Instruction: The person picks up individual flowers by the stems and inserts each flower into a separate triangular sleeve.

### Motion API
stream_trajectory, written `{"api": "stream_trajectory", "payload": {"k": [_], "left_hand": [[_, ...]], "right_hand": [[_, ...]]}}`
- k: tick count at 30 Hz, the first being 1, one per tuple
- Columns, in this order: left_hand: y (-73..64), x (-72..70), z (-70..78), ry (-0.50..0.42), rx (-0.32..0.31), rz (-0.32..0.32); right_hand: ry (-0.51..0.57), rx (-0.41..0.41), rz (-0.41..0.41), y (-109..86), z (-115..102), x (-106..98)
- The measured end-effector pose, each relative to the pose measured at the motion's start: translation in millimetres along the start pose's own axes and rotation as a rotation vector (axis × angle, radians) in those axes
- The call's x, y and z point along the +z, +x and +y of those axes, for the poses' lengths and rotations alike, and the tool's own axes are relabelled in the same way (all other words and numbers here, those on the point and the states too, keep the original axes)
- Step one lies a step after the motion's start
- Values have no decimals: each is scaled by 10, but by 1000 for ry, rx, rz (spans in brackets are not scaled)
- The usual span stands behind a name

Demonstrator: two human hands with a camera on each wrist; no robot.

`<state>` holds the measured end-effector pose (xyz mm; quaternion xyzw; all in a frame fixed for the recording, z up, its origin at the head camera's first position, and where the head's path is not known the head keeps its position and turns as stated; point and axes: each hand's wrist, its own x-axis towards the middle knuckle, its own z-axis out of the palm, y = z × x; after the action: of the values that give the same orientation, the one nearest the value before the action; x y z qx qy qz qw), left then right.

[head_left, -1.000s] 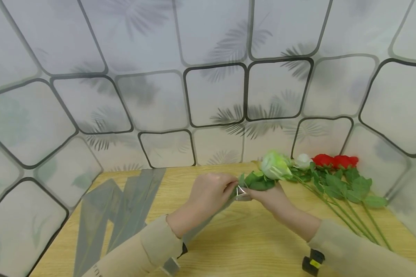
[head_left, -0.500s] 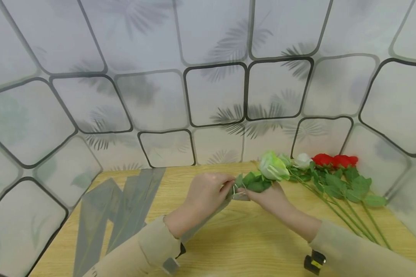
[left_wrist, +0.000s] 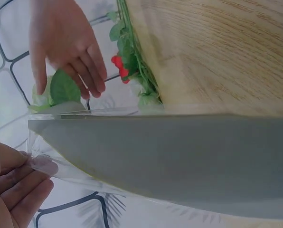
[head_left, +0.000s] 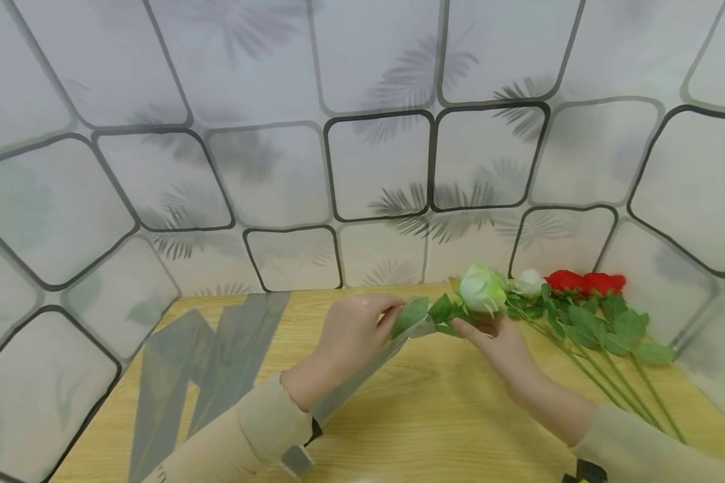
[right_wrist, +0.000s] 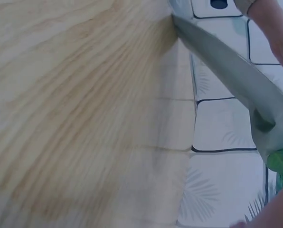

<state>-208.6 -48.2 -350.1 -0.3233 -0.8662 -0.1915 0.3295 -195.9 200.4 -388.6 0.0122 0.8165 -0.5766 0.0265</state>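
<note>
- Fingers: left hand (head_left: 355, 329) pinches grey sleeve (left_wrist: 179, 156); right hand (head_left: 513, 355) spread loosely, contact unclear.
- Rose (head_left: 482, 290): lower stem hidden; flower end upper right, long axis slanting.

Beige sleeves (head_left: 260, 419), dark lettering (head_left: 162, 477), black wrist mount (head_left: 589, 471)

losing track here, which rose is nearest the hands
The pale green rose, at the right hand; the white rose and red roses lie farther right.
</note>
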Motion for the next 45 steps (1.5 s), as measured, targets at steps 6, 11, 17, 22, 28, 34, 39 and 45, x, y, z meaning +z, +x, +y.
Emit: {"api": "stream_trajectory", "payload": {"k": [6,11,17,22,28,34,39,45], "left_hand": [[26,-20,2,15,-8,1],[47,-9,4,23,-13,1],[52,24,10,26,2,12],[49,28,14,22,-22,-19],[59,24,24,42,-39,-65],[76,3,30,31,-40,-83],[75,-10,49,5,-42,-103],[113,1,51,-4,-45,-102]], "right_hand": [[-38,-169,86,-98,54,-153],[-141,-338,101,-130,52,-189],[-203,-416,87,-159,18,-171],[-221,-530,101,-156,-25,-154],[-305,-616,129,-167,-118,-141],[-355,-639,147,-121,-200,-155],[-355,-621,131,-72,-196,-183],[-349,-640,123,-55,-187,-189]]}}
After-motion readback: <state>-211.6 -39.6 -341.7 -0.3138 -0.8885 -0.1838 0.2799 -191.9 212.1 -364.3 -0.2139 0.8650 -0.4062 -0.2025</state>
